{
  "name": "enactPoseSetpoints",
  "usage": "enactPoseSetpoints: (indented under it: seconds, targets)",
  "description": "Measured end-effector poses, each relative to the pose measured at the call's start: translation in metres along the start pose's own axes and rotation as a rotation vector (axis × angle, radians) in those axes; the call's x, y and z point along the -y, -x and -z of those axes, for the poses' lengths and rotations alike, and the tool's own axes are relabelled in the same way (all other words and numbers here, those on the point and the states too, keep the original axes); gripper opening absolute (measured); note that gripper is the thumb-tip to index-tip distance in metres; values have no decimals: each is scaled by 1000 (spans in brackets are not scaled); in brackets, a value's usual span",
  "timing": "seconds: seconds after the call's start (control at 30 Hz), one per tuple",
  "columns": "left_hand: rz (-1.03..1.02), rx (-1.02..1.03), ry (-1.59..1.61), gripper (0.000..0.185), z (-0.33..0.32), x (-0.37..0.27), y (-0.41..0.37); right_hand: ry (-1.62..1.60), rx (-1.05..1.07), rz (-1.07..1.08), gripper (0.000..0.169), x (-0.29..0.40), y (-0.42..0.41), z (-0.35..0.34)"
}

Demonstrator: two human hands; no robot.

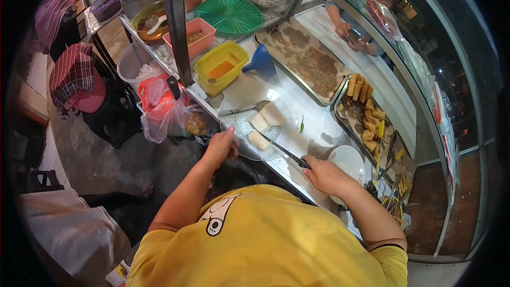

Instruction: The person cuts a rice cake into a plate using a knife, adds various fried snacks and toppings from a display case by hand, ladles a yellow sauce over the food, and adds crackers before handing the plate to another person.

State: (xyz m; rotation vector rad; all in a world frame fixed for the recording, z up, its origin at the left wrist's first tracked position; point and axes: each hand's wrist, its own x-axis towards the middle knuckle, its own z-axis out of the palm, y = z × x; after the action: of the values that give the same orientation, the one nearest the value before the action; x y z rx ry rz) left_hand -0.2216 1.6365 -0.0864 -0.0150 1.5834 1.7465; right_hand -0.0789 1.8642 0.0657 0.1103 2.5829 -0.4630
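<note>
My right hand (323,175) grips the dark handle of a long knife (285,151), its blade reaching among several white food blocks (259,140). These blocks rest on a clear patterned glass plate (244,150) near the counter's front edge. At the plate's left rim is my left hand (223,145), thumb up and the other fingers partly hidden; whether it grips the rim is unclear. A second utensil with a metal blade (238,111) lies across the plate's far side, its end by the blocks. A small green chili (302,124) lies right of the plate.
A white bowl (346,161) sits right of my knife. Beyond are a tray of fried snacks (368,125), a paper-lined tray (303,61), a blue funnel (261,60) and a yellow tub (218,83) of orange sauce. A metal post (178,28) rises at left. Behind curved glass, a person (354,32) holds a phone.
</note>
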Motion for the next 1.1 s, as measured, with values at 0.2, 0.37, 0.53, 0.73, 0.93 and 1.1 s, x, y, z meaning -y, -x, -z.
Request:
enactPoseSetpoints:
  seconds: [0.2, 0.37, 0.53, 0.73, 0.93, 1.1]
  targets:
    - [-1, 0, -2, 51, 0, 2, 2, 142, -205, -15, 34, 13, -8, -15]
    - [11, 8, -12, 51, -6, -1, 4, -230, -144, 53, 33, 1, -14, -13]
    - [-16, 21, 15, 51, -9, 6, 6, -156, -242, -30, 32, -11, -1, 19]
    - [-14, 51, -44, 51, 1, 1, -1, 6, -228, -34, 25, -35, -12, 14]
    - [-22, 43, -37, 52, -2, 4, -5, 181, -221, -136, 24, -18, -33, 31]
    - [-30, 33, -90, 53, 2, 4, -4, 128, -174, -95, 24, -22, -27, 28]
